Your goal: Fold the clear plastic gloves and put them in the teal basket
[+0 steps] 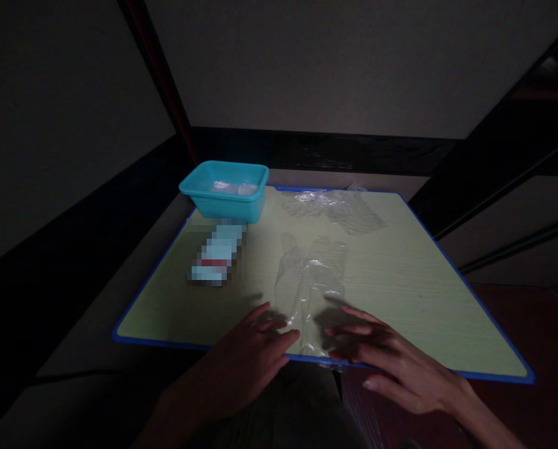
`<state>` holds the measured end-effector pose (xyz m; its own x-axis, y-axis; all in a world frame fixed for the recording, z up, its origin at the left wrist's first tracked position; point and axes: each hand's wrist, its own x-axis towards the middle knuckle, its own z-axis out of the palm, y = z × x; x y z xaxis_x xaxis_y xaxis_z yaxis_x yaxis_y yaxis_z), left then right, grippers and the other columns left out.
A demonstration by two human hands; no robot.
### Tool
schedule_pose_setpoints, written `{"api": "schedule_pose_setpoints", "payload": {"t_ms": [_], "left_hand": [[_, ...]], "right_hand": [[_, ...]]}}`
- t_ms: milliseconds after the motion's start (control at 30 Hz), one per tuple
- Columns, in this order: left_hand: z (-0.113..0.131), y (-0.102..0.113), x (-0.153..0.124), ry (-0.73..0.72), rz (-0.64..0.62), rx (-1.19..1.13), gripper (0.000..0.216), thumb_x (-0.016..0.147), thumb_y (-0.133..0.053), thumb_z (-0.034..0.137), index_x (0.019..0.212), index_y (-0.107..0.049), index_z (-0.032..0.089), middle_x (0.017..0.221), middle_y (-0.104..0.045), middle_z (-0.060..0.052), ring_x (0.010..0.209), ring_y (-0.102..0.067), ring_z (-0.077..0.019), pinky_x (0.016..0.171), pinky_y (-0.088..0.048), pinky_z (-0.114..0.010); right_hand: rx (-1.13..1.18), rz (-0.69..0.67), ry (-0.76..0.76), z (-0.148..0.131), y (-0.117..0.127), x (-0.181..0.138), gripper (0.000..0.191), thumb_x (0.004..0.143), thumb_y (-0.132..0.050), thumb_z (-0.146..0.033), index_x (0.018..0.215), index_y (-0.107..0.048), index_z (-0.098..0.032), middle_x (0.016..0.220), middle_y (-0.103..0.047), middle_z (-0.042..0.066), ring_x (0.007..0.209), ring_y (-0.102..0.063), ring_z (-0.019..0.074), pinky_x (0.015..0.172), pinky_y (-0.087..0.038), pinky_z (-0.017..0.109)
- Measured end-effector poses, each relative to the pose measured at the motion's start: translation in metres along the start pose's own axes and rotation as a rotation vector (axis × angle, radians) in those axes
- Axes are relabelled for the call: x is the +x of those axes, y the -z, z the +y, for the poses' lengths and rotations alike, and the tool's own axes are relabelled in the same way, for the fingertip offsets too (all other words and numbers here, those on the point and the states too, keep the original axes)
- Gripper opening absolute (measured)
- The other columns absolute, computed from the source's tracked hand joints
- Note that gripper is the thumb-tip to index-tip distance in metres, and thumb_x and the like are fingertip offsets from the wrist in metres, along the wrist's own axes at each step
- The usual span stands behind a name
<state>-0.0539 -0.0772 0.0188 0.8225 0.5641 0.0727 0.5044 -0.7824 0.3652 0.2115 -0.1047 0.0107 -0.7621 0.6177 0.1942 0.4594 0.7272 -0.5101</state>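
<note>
A clear plastic disposable glove lies flat on the table, its fingers pointing away from me and its cuff at the front edge. My left hand hovers at the glove's lower left, fingers apart and holding nothing. On the other side, my right hand is spread over the front edge, also without anything in it. Whether the fingertips touch the plastic I cannot tell. Farther back lies a crumpled heap of clear plastic, which looks like more gloves.
A turquoise plastic basin with whitish contents stands at the table's back left corner. In front of it lies a blurred-out, phone-shaped object. The pale table has a blue rim. Dark wall panels rise behind it.
</note>
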Motion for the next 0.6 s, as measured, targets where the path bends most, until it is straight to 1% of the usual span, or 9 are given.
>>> {"api": "schedule_pose_setpoints", "payload": {"t_ms": [100,167,200,267,300,367,433,500,600], "left_hand": [[-0.009,0.006,0.012,0.021,0.048,-0.046,0.033,0.089,-0.044,0.018,0.121,-0.047,0.022,0.122,-0.060,-0.004,0.117,-0.051,-0.0187,0.107,-0.032,-0.040],[-0.023,0.008,0.029,0.115,0.140,-0.071,0.038,0.088,-0.044,0.018,0.126,-0.042,0.018,0.129,-0.054,-0.008,0.122,-0.047,-0.0207,0.107,-0.032,-0.041],[-0.031,0.007,0.039,0.165,0.187,-0.098,0.038,0.087,-0.044,0.017,0.125,-0.042,0.017,0.130,-0.053,-0.010,0.123,-0.046,-0.0213,0.106,-0.032,-0.041],[-0.049,0.005,0.060,0.266,0.261,-0.167,0.041,0.085,-0.045,0.015,0.126,-0.039,0.015,0.133,-0.049,-0.012,0.124,-0.044,-0.0224,0.103,-0.035,-0.040],[-0.058,0.004,0.071,0.307,0.268,-0.201,0.044,0.084,-0.046,0.014,0.128,-0.037,0.014,0.134,-0.048,-0.013,0.125,-0.043,-0.0228,0.103,-0.036,-0.040],[-0.072,-0.001,0.088,0.404,0.241,-0.238,0.050,0.083,-0.043,0.010,0.131,-0.031,0.013,0.135,-0.047,-0.014,0.127,-0.040,-0.0226,0.106,-0.030,-0.042],[-0.082,-0.005,0.100,0.434,0.222,-0.244,0.054,0.082,-0.041,0.007,0.134,-0.025,0.009,0.132,-0.050,-0.015,0.126,-0.041,-0.0232,0.108,-0.024,-0.046],[-0.087,-0.009,0.106,0.448,0.201,-0.247,0.057,0.083,-0.040,0.007,0.136,-0.020,0.008,0.129,-0.053,-0.016,0.127,-0.040,-0.0241,0.109,-0.018,-0.050],[-0.090,-0.013,0.108,0.466,0.185,-0.245,0.062,0.083,-0.041,0.007,0.139,-0.014,0.008,0.130,-0.052,-0.015,0.129,-0.036,-0.0248,0.108,-0.013,-0.055]], "right_hand": [[-0.078,0.076,-0.092,0.012,0.016,0.010,0.037,0.092,-0.036,-0.045,0.114,-0.052,-0.020,0.123,-0.058,0.011,0.122,-0.047,0.0233,0.107,-0.028,0.050],[-0.118,0.092,-0.198,0.028,0.025,0.022,0.027,0.092,-0.038,-0.038,0.108,-0.051,-0.020,0.121,-0.059,0.012,0.120,-0.048,0.0247,0.107,-0.023,0.055],[-0.136,0.097,-0.253,0.039,0.028,0.029,0.024,0.092,-0.037,-0.034,0.106,-0.049,-0.019,0.120,-0.059,0.013,0.120,-0.048,0.0255,0.106,-0.023,0.057],[-0.162,0.109,-0.313,0.061,0.033,0.041,0.020,0.089,-0.035,-0.024,0.105,-0.046,-0.018,0.119,-0.058,0.014,0.118,-0.050,0.0265,0.103,-0.026,0.059],[-0.170,0.113,-0.340,0.072,0.033,0.047,0.021,0.086,-0.035,-0.019,0.105,-0.044,-0.018,0.119,-0.058,0.015,0.115,-0.052,0.0269,0.101,-0.028,0.059],[-0.180,0.111,-0.405,0.090,0.033,0.056,0.026,0.079,-0.037,-0.013,0.104,-0.042,-0.018,0.114,-0.060,0.015,0.109,-0.055,0.0267,0.099,-0.029,0.059],[-0.178,0.083,-0.445,0.102,0.032,0.063,0.030,0.076,-0.038,-0.010,0.104,-0.040,-0.019,0.117,-0.060,0.014,0.111,-0.054,0.0270,0.100,-0.026,0.060],[-0.170,0.067,-0.461,0.110,0.030,0.068,0.034,0.074,-0.038,-0.008,0.105,-0.038,-0.021,0.122,-0.058,0.013,0.116,-0.050,0.0278,0.100,-0.022,0.062],[-0.161,0.064,-0.458,0.117,0.027,0.076,0.039,0.072,-0.038,-0.006,0.107,-0.036,-0.022,0.126,-0.056,0.011,0.119,-0.047,0.0278,0.099,-0.022,0.064]]}}
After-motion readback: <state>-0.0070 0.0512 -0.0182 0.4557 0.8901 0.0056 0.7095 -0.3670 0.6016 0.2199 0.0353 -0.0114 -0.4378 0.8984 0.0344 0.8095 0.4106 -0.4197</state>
